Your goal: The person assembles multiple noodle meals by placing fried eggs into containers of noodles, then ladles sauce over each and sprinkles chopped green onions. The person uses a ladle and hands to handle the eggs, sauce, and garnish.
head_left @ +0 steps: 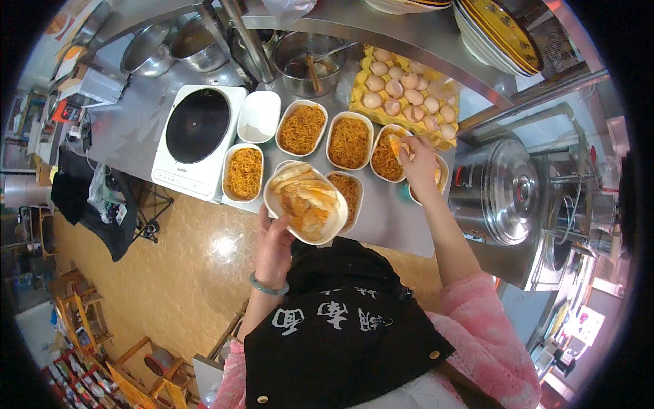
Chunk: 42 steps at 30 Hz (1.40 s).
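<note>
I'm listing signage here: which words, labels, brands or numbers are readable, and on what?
Black apron: large white characters, legible but not copied here; smaller ones above unclear.
White hotplate: short dark wordmark on its front, not copied; panel markings too small to read.
Steel pot: dark label, too blurred to read.
Lit panel at right: any text too small and blurred.

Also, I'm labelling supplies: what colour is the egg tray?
The egg tray is yellow, seen best in the head view.

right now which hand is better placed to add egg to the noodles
Probably the right hand: it pinches what looks like egg over noodles, while the left hand is occupied holding the white container.
</note>
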{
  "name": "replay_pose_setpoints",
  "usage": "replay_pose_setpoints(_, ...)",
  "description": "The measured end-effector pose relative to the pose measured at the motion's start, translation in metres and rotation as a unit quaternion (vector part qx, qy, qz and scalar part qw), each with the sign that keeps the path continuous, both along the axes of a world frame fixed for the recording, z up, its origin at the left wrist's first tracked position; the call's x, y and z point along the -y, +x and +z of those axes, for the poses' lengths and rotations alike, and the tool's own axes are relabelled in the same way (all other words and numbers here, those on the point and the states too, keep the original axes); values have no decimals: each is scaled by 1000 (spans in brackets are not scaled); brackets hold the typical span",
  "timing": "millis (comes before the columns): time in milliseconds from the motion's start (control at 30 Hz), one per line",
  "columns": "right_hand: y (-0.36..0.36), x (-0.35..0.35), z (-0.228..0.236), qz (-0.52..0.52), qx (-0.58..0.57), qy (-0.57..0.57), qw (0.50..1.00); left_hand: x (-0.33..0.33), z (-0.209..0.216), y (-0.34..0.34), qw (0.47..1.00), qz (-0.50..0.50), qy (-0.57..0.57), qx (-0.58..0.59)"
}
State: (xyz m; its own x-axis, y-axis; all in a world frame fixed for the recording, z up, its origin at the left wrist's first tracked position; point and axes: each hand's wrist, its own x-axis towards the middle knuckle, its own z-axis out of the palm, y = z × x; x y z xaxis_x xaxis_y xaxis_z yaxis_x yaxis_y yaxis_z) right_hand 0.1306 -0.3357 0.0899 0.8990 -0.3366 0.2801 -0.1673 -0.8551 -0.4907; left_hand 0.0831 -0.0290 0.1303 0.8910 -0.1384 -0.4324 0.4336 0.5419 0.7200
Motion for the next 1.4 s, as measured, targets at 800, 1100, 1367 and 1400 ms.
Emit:
replay_pose_setpoints(800, -35, -124, 92, 557, -116, -51, 821, -1, 4, -1, 997, -30, 9, -65)
replay_pose_setpoints(1100, -35, -106, 82, 290, -277, 345, 849, -4, -5, -4, 998, 10, -2, -62)
replay_pose_setpoints(1367, -2, -61, 56, 75, -184, 604, 772, -20, -13, -7, 998, 16, 16, -53)
replay_pose_setpoints(1400, 8, -49, 51, 55, -181, 577, 794, -22, -14, -7, 999, 19, 11, -47)
